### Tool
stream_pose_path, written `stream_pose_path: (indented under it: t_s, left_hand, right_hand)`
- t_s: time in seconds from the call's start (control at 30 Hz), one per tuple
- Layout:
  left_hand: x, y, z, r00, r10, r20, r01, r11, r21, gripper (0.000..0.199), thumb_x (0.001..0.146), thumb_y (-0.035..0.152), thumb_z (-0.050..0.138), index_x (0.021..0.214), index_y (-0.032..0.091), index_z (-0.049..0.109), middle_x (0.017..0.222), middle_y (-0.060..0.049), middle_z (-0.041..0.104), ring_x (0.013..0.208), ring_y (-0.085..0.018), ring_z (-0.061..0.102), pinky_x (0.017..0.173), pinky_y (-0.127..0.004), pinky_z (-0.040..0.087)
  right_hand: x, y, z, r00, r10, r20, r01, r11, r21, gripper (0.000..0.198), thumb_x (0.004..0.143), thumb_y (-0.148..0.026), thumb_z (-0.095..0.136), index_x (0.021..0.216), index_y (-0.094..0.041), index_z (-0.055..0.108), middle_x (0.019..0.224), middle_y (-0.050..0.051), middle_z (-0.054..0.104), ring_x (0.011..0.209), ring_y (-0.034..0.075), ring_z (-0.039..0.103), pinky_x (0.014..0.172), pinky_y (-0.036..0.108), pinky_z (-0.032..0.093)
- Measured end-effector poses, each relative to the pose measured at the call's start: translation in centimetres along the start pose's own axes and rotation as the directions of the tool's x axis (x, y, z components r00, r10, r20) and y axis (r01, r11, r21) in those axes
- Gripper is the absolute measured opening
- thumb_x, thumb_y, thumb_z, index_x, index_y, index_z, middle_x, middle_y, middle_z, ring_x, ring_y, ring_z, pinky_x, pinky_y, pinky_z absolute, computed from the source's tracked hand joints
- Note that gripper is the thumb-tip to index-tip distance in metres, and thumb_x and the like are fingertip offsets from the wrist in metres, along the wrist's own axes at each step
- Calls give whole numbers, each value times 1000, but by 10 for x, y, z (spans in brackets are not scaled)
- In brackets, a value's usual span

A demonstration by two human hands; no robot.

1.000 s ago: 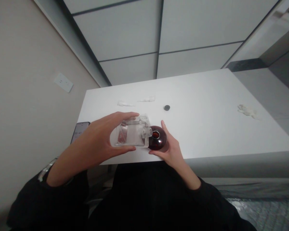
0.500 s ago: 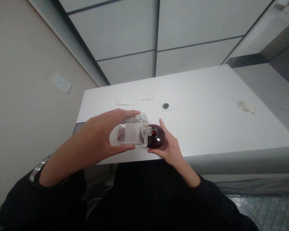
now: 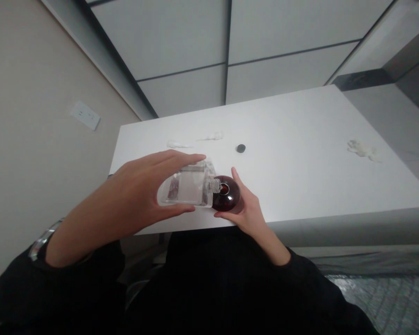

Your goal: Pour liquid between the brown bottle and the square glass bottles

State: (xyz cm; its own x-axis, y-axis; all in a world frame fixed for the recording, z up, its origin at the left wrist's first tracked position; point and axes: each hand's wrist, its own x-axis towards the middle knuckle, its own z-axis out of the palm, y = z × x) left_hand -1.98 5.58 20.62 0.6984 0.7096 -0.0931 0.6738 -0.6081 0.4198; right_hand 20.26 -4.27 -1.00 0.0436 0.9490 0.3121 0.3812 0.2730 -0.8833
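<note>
Nearest are the person's black clothes (image 3: 223, 284), and a silvery band (image 3: 43, 242) circles the left wrist. Past the front edge of the white table (image 3: 300, 177), both hands are holding containers.

The left hand (image 3: 136, 195) spans a clear, square-shouldered bottle (image 3: 192, 184) in a wide grip, thumb along the near side and fingers along the far side. The bottle is tipped onto its side, its open threaded neck (image 3: 214, 185) pointing right. Its see-through walls show pale and reddish-brown patches; how much liquid it holds, I cannot tell.

The right hand (image 3: 247, 207) curls around a rounded, glossy reddish-brown bottle (image 3: 229, 199) from the right, thumb on the near side and a finger reaching along the far side. This bottle is close to upright, its round mouth (image 3: 225, 188) open and facing up, showing an orange-brown glow inside; the level is hidden. The clear neck's tip is at the left of that mouth; whether they touch, I cannot tell.

Farther back on the table lie a small dark grey cap-like disc (image 3: 240, 148), two slender whitish pieces (image 3: 211, 137) to its left, and a crumpled off-white tissue-like wad (image 3: 363, 150) well off to the right. Beyond stand pale panelled doors (image 3: 181, 42).
</note>
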Motion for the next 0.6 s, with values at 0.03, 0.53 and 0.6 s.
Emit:
stream_pose_path:
  t_s: [0.03,0.53,0.6]
  left_hand:
    - [0,0,0,1000,5,3,-5,1000,4,70,84,66,78,148,40,66,149,1,73,137,-37,69,128,-53,46]
    - [1,4,-2,1000,-2,11,2,1000,-2,64,86,65,76,144,40,68,147,2,73,135,-37,69,125,-53,49]
    - [1,4,-1,1000,0,9,0,1000,-3,64,86,65,76,144,39,68,147,2,73,136,-38,68,126,-54,48]
  right_hand:
    - [0,0,0,1000,-2,-2,2,1000,3,130,75,-64,94,177,-33,19,152,11,70,136,37,70,114,55,59]
    - [0,0,-1,1000,8,12,-8,1000,-7,135,73,-60,96,178,-36,15,156,10,67,136,36,70,115,55,58]
    - [0,0,-1,1000,-5,1,5,1000,0,133,74,-61,96,178,-36,16,156,10,67,136,36,70,115,54,58]
